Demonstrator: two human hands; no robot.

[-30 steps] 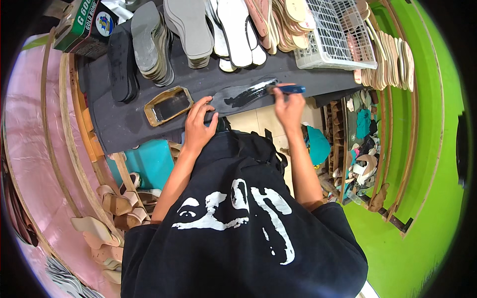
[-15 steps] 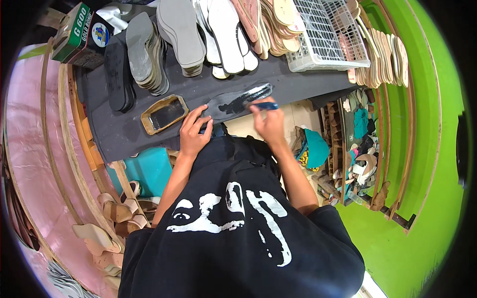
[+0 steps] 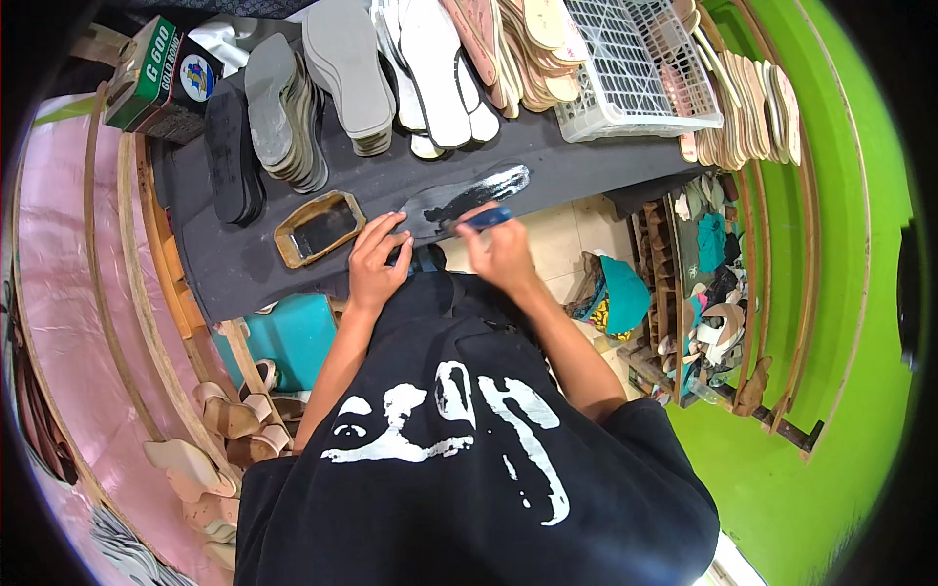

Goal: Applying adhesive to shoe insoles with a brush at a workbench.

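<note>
A dark grey shoe sole [image 3: 437, 205] lies flat at the table's near edge, its right part wet and shiny with a smeared coating. My right hand [image 3: 501, 256] is closed around the blue handle of a brush [image 3: 489, 218]. The brush's tip is down at the sole's near side, slightly blurred and partly hidden by my fingers. At the sole's left end rests my left hand [image 3: 374, 259], fingers apart, with the fingertips touching its edge. Left of that hand stands an open, brown-crusted container [image 3: 284, 241] with dark contents.
Stacks of black soles [image 3: 233, 146], grey soles [image 3: 349, 73], white soles [image 3: 437, 88] and tan insoles [image 3: 542, 83] line the table's far side. A white plastic crate [image 3: 635, 125] stands at the far right, a green box [image 3: 156, 73] at the far left. Wooden racks flank both sides.
My right hand and the brush have moved left and toward me along the sole. My left hand stays at the sole's left end. The whole view has shifted slightly.
</note>
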